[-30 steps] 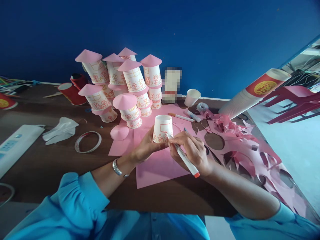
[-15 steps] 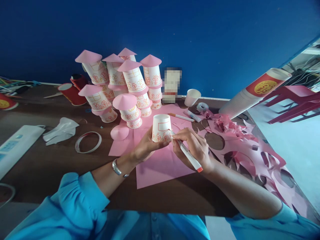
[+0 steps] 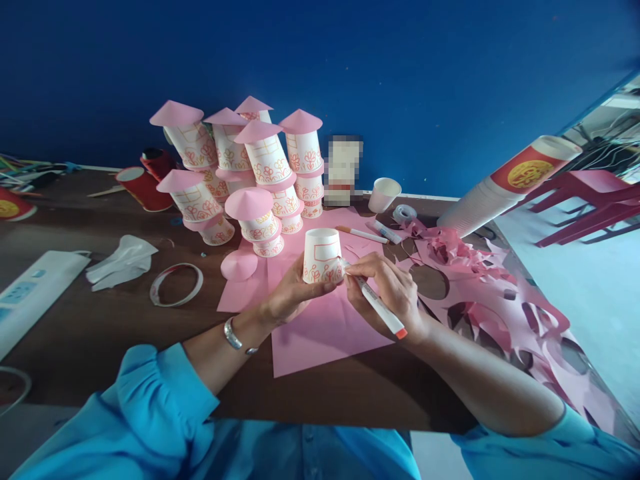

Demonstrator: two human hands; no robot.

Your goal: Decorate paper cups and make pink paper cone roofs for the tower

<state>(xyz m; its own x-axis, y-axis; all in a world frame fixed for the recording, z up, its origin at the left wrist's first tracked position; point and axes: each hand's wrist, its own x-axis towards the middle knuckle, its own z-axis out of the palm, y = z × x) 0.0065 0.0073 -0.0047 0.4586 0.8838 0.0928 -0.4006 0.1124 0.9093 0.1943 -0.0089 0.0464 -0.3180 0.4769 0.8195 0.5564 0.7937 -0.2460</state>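
Observation:
A white paper cup (image 3: 321,252) with a drawn rectangle and orange-red flowers along its lower part is in my left hand (image 3: 294,293), whose fingers wrap round it from the left and below. My right hand (image 3: 387,293) grips a white marker (image 3: 379,308) with an orange end; its tip is at the cup's right side. Beneath both hands lies a pink paper sheet (image 3: 320,340). Beyond them stand several decorated cup towers (image 3: 263,160) with pink cone tops. A loose pink paper cone (image 3: 239,265) rests left of my left hand.
Cut pink paper scraps (image 3: 500,320) cover the right side. A long stack of paper cups (image 3: 500,190) leans there. Another marker (image 3: 365,235), a single cup (image 3: 385,195) and a small tape roll (image 3: 404,213) lie farther back. Leftward are a tape ring (image 3: 176,285) and a power strip (image 3: 40,293).
Both hands hold almost the same place. The marker's orange end has shifted slightly right and up, and the cup has moved or turned very slightly left.

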